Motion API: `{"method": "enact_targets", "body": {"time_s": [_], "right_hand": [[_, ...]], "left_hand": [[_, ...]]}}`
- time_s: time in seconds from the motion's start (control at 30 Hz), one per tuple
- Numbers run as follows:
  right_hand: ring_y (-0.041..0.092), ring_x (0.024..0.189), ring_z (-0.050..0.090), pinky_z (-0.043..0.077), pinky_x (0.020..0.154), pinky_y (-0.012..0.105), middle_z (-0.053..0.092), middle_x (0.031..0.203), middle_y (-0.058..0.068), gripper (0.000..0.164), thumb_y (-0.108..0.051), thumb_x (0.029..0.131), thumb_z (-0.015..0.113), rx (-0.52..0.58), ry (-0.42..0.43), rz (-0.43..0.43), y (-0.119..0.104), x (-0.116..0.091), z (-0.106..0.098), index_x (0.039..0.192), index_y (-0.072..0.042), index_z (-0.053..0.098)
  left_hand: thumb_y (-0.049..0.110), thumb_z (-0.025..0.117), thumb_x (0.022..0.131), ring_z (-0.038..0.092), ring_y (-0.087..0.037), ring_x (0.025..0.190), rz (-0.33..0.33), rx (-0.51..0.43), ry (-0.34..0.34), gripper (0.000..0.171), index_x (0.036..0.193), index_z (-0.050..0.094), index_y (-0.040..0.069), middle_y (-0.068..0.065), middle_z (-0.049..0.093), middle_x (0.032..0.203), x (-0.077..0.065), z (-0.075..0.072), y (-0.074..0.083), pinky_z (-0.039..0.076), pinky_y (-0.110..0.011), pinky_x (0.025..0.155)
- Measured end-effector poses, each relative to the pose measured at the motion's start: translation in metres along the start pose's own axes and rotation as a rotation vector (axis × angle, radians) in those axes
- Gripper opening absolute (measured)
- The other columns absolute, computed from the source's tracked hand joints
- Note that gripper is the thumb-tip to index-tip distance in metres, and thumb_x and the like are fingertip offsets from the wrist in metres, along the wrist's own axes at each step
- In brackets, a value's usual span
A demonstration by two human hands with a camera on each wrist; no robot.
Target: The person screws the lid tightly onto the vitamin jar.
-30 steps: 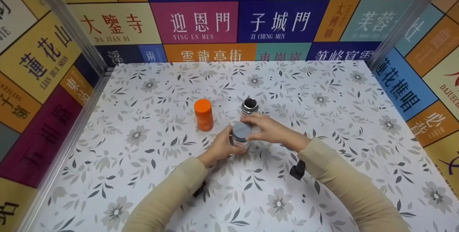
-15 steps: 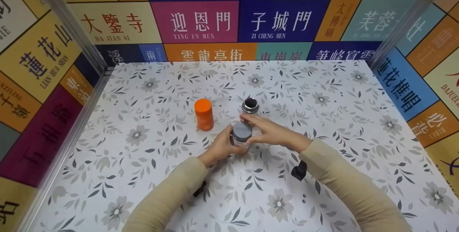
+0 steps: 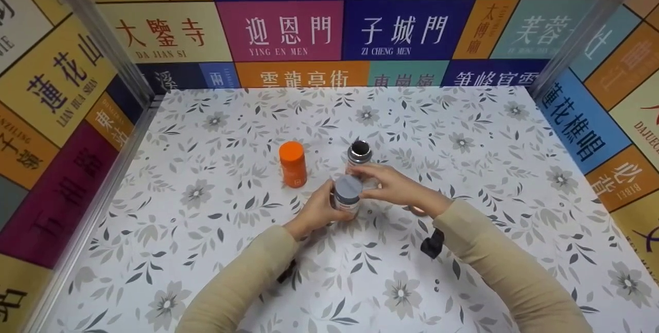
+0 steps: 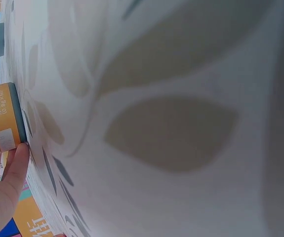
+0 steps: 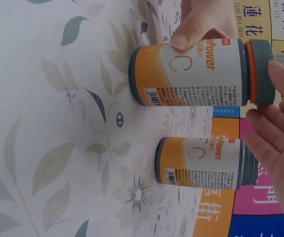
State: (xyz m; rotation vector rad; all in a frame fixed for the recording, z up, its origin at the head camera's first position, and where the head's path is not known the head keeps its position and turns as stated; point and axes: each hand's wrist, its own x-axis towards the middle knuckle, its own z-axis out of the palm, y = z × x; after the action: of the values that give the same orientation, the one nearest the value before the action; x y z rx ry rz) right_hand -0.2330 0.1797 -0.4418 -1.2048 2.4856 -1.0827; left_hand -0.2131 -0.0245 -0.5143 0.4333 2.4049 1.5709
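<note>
Orange bottle (image 3: pixel 293 164): stands up on the counter (image 3: pixel 247 132), nearest the left edge of the three bottles.
Left hand (image 3: pixel 315 207): grip wrapped around the grey-topped bottle (image 3: pixel 347 194).
Grey-topped bottle: upright near the counter's middle, farthest from the back edge.
Uncapped bottle (image 3: pixel 359 158): just behind it.
Right hand (image 3: pixel 394 186): grip spread wide, thumb touching the grey lid (image 5: pixel 263 72).

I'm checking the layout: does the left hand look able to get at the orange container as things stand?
Probably not right away: the left hand is holding the grey-capped bottle and would likely have to let go first. Otherwise, nothing stands between it and the orange container.
</note>
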Motion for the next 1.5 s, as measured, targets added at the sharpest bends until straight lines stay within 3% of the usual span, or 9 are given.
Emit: {"method": "enact_targets", "body": {"time_s": [0.33,0.57,0.77,0.9,1.03,1.3,1.5], "right_hand": [[0.028,0.102,0.054,0.044,0.090,0.040,0.052,0.119,0.016,0.055,-0.017,0.076,0.073,0.007,0.073,0.071,-0.001,0.004,0.010,0.123,0.003,0.052],[0.023,0.093,0.054,0.043,0.086,0.043,0.057,0.102,0.011,0.053,-0.026,0.071,0.078,0.015,0.101,0.155,-0.002,0.007,0.015,0.109,-0.001,0.053],[0.031,0.117,0.045,0.031,0.103,0.045,0.045,0.131,0.017,0.078,-0.020,0.074,0.075,0.136,-0.009,0.148,-0.001,0.001,0.010,0.137,0.001,0.033],[0.032,0.128,0.036,0.023,0.107,0.047,0.037,0.142,0.016,0.072,-0.016,0.081,0.068,0.226,-0.074,0.168,-0.002,-0.003,0.005,0.141,-0.002,0.030],[0.033,0.123,0.041,0.029,0.104,0.046,0.041,0.138,0.019,0.064,-0.012,0.083,0.064,0.174,-0.050,0.124,-0.001,-0.002,0.006,0.138,0.001,0.034],[0.029,0.108,0.049,0.038,0.095,0.043,0.049,0.123,0.016,0.059,-0.016,0.076,0.072,0.018,0.064,0.080,0.002,0.004,0.015,0.127,0.002,0.049],[0.024,0.099,0.052,0.042,0.090,0.038,0.053,0.111,0.012,0.053,-0.020,0.072,0.077,0.014,0.132,0.110,0.000,0.007,0.021,0.115,0.000,0.053]], "left_hand": [[0.012,0.081,0.064,0.052,-0.021,0.105,-0.014,0.003,-0.002,0.070,0.122,0.045,0.006,-0.009,0.056,0.116,-0.001,0.000,0.002,0.038,-0.035,0.096],[0.012,0.081,0.064,0.052,-0.020,0.102,0.012,0.023,0.003,0.064,0.117,0.046,0.004,-0.010,0.057,0.112,-0.001,0.000,0.002,0.040,-0.035,0.093],[0.012,0.081,0.064,0.052,-0.020,0.105,0.001,0.024,0.002,0.066,0.119,0.046,0.004,-0.009,0.057,0.114,-0.001,0.001,0.002,0.038,-0.035,0.097],[0.009,0.081,0.064,0.053,-0.021,0.104,-0.001,0.006,-0.002,0.065,0.118,0.046,0.003,-0.010,0.057,0.113,-0.001,0.000,0.002,0.039,-0.035,0.095],[0.009,0.080,0.064,0.052,-0.021,0.105,-0.020,0.007,-0.005,0.066,0.119,0.045,0.005,-0.010,0.056,0.114,-0.001,0.000,0.002,0.039,-0.035,0.096],[0.009,0.080,0.064,0.051,-0.021,0.108,-0.031,0.000,-0.007,0.069,0.122,0.045,0.006,-0.010,0.056,0.117,0.000,0.001,0.002,0.036,-0.036,0.099],[0.012,0.081,0.064,0.052,-0.021,0.103,-0.017,0.005,0.005,0.064,0.117,0.046,0.004,-0.010,0.056,0.114,-0.001,0.000,0.002,0.039,-0.036,0.095]]}}
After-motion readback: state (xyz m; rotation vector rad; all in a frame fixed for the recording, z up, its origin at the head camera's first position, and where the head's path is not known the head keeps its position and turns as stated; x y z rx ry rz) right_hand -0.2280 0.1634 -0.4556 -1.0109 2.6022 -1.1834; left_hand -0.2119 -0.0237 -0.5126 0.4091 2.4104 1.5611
